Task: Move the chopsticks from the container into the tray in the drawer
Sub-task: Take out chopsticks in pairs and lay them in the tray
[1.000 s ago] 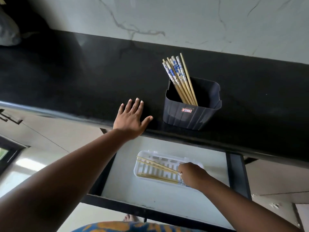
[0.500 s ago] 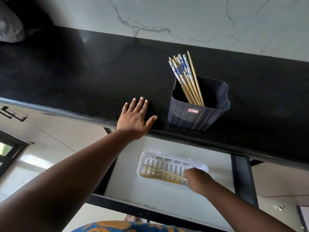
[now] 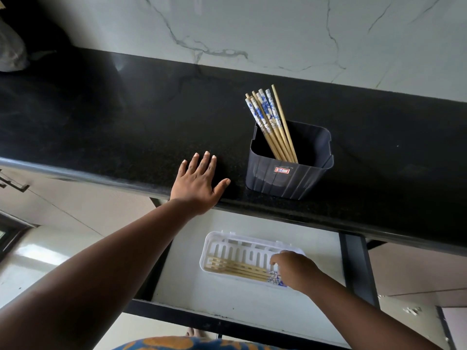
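1. Black speckled stone countertop (image 3: 101, 127) carries the left hand (image 3: 198, 184), laid palm down at its front edge, fingers straight and spread, arm stretched forward.
2. White slotted plastic tray (image 3: 214, 248) sits in the open pale drawer (image 3: 227, 296); several bamboo chopsticks (image 3: 237, 269) lie flat in it.
3. Dark ribbed plastic container (image 3: 285, 178) stands right of the left hand, holding blue-patterned bamboo chopsticks (image 3: 267, 122) leaning left.
4. Right hand (image 3: 294, 270) reaches down over the tray's right end, fingers bent, seemingly pinching the patterned tips.

Black speckled counter (image 3: 126, 127), dark grey container (image 3: 283, 180), blue-white patterned chopsticks (image 3: 262, 114), white slotted tray (image 3: 214, 243)
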Demonstrator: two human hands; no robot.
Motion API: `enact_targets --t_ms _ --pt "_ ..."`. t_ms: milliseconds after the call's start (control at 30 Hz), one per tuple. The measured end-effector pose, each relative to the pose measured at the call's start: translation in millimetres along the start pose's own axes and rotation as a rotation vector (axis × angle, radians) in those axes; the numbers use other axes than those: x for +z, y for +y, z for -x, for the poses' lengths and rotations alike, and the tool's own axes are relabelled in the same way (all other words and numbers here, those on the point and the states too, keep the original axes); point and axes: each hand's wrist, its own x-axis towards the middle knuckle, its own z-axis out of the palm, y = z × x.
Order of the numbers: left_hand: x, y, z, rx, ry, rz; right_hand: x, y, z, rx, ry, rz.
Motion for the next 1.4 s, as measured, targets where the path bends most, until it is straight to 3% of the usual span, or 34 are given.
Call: enact_targets --t_ms 133,300,367,433,500,600,800,1067,1400 --pt "-3 -1 -2 0.005 -0.014 0.013 -67 -19 22 0.018 -0.005 -0.210" --pt "-11 1 -5 -0.020 -0.101 0.005 -197 -60 84 -0.164 0.000 -0.483" --pt "-13 1 -7 -0.032 -0.143 0.005 -240 -68 101 -0.225 0.141 -0.645" --pt "-17 2 -8 -0.033 -0.180 0.021 -272 -69 101 -0.231 0.386 -0.688" --pt "-20 2 -9 -0.028 -0.208 0.041 -288 -70 85 -0.183 0.599 -0.617" --pt "-21 2 -12 -0.035 -0.232 0.066 -288 -70 46 -0.084 0.719 -0.460" --pt "-21 2 -17 -0.052 -0.271 0.094 -289 -85 9 -0.101 0.728 -0.373" --pt "-21 1 -16 -0.053 -0.275 0.128 -318 -95 -2 -0.118 0.501 -0.145" --pt "-20 1 -17 -0.041 -0.275 0.120 -321 -88 -9 -0.157 0.554 -0.138"
